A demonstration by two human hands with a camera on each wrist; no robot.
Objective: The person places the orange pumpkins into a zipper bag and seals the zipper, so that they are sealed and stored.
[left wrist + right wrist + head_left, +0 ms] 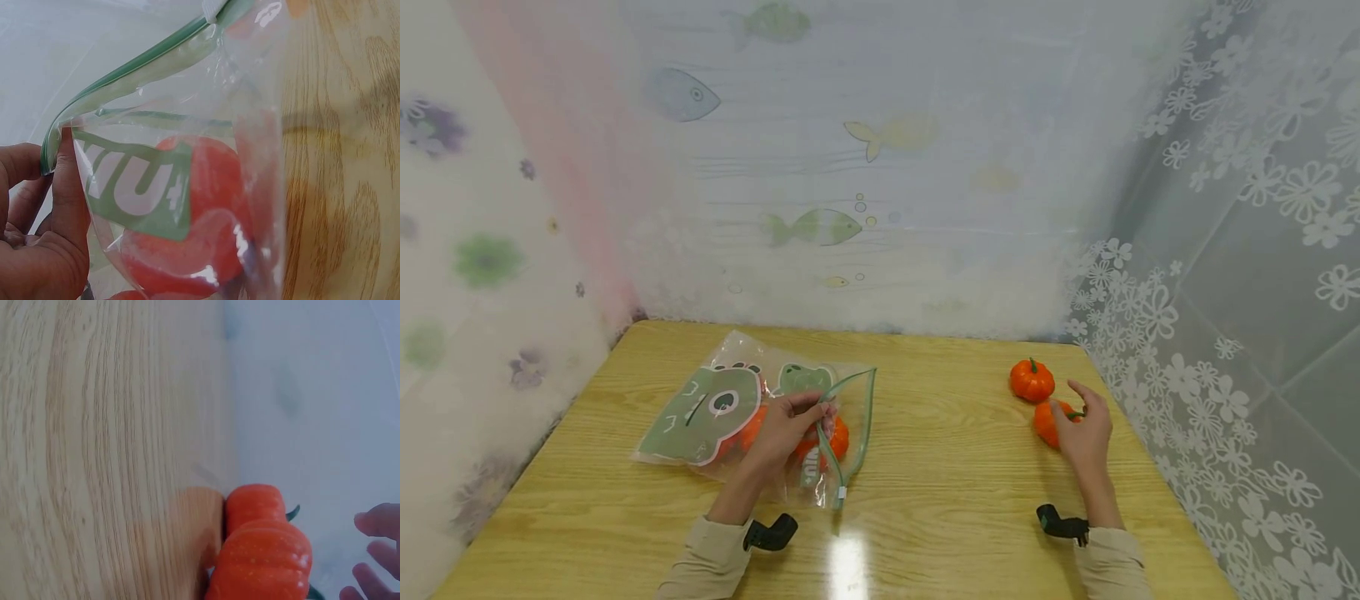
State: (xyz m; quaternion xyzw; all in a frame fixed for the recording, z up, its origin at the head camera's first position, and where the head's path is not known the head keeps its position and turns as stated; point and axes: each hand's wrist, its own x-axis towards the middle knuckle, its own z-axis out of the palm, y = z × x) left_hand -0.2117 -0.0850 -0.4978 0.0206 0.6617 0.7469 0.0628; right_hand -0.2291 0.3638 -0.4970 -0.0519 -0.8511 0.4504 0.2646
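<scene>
At the left of the table (940,475), a clear zip bag (859,392) is pinched at its green-edged mouth between the thumb and fingers of the left hand (778,433), by which part of the bag is covered. Orange pumpkins (839,437) are seen through the plastic, but they are blurred by glare and hidden by the hand and the green dinosaur print (730,408), so their number cannot be told. The lettering on the bag is partly folded out of sight, and the white slider (842,492) is cut off by the top edge of the left wrist view. At the right, the near pumpkin (1046,427) is partly covered by the right hand (1087,429), whose fingers are spread and have nothing gripped; in the right wrist view they are seen apart from it, with most of the hand cut off. The far pumpkin (1032,382) is left just beyond, its base overlapped there by the near one; whether the two touch cannot be made out.
</scene>
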